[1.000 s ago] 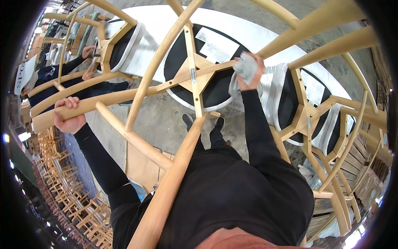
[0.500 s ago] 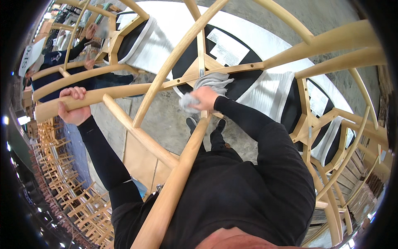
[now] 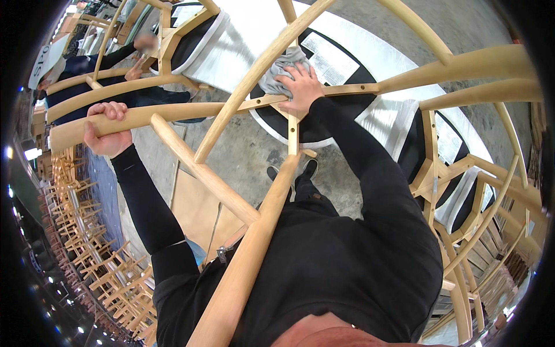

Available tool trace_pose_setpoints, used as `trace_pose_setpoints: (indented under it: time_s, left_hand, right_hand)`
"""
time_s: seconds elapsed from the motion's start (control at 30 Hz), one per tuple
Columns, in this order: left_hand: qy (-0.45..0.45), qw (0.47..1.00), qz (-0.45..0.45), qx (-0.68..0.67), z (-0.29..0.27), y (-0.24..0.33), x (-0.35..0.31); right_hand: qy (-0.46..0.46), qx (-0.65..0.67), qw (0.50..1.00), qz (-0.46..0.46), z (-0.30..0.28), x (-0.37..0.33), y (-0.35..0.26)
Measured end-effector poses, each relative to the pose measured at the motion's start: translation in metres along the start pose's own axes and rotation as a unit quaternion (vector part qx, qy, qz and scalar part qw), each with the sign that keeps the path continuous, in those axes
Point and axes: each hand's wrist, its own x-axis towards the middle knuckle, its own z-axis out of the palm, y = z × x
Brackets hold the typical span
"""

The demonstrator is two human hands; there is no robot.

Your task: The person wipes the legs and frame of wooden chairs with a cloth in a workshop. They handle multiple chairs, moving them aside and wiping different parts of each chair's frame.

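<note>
An upturned wooden chair stands before me, its legs rising toward me and its black seat underside [image 3: 354, 110] showing. Closed around the end of its left leg [image 3: 173, 111] is my left hand [image 3: 108, 128]. My right hand [image 3: 303, 88] holds a crumpled grey cloth [image 3: 275, 76] against the middle of the wooden cross frame [image 3: 347, 89], fingers spread over it. Part of the cloth is hidden under those fingers. Just beyond the right hand, a white printed label [image 3: 330, 58] is stuck to the seat underside. A round wooden rail [image 3: 260, 63] passes close to the cloth.
More upturned chairs flank this one, including a chair frame [image 3: 430, 159] on the right, on a white-covered surface [image 3: 390, 61]. At the left, a co-worker [image 3: 78, 72] is by another chair. Many chair frames [image 3: 110, 272] line the lower left. Cardboard [image 3: 193, 202] lies on the floor.
My right hand and the cloth have moved away from me, from the near leg's joint to the far side of the frame's crossing. The fingers have spread. My left hand stays on the leg.
</note>
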Motion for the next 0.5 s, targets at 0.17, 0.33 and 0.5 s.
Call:
trace_pose_setpoints:
  time_s: [0.17,0.33,0.5]
  left_hand:
    - [-0.001,1.0,0.012,0.005,0.002,-0.007,-0.001]
    - [0.001,1.0,0.004,-0.014,0.001,-0.001,-0.008]
    - [-0.021,1.0,-0.001,0.006,0.003,0.008,-0.005]
  right_hand:
    - [-0.163,0.062,0.985,0.004,-0.008,-0.057,-0.038]
    - [-0.059,0.023,0.997,-0.047,-0.002,-0.038,-0.019]
    - [0.075,0.05,0.982,0.168,0.053,0.116,0.042]
